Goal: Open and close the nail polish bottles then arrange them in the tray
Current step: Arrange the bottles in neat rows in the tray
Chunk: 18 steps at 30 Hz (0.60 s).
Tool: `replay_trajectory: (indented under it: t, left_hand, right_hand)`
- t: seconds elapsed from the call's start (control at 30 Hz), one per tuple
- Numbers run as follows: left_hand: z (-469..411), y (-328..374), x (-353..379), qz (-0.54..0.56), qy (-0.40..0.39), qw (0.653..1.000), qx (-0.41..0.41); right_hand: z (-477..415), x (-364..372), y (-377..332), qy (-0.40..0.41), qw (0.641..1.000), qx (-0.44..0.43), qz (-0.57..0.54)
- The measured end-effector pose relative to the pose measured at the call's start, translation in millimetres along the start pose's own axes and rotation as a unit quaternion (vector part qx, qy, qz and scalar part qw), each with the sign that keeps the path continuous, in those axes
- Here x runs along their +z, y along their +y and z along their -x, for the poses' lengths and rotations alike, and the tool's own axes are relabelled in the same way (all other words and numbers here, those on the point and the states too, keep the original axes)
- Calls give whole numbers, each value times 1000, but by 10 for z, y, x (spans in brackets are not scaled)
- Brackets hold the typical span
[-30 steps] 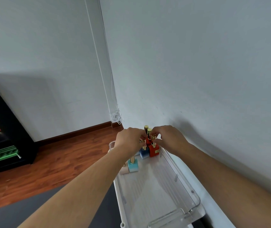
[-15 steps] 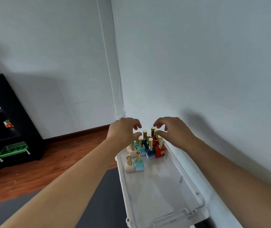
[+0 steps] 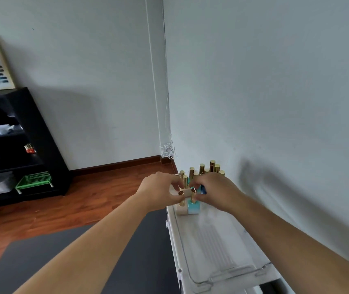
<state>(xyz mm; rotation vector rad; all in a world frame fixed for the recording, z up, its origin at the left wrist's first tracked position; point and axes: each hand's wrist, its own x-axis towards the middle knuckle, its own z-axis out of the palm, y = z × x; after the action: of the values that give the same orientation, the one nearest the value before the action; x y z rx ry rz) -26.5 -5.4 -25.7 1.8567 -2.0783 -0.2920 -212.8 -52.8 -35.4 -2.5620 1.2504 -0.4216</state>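
1. Two bare forearms rise from the bottom edge of the frame toward its centre, over a dark grey mat (image 3: pixel 67 255) on the floor at lower left.
2. A clear plastic rectangular tray (image 3: pixel 222 270) lies on a narrow white tabletop (image 3: pixel 275 276) at lower right; its near half is bare.
3. At centre, a pale cream square nail polish bottle (image 3: pixel 181 209) and a light blue square nail polish bottle (image 3: pixel 193 207), both with gold caps, stand upright side by side, touching, in the tray.
4. The left hand (image 3: pixel 158 193) is curled with its fingertips at the cream bottle's cap; the right hand (image 3: pixel 216 190) is curled at the blue bottle's cap. Whether either actually grips cannot be told.
5. Beyond the hands, a cluster of gold-capped bottles (image 3: pixel 206 168) fills the tray's far end.
6. At far left stands a black shelf unit (image 3: pixel 42 132) holding a green basket (image 3: pixel 34 181).
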Motion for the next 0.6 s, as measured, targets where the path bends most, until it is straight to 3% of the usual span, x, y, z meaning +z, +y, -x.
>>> replay_trajectory:
  t: [0.6]
  left_hand:
    - [-351, -20, 248, -45, 38, 998, -4]
  right_hand:
    - [-226, -18, 99, 63, 986, -44, 146]
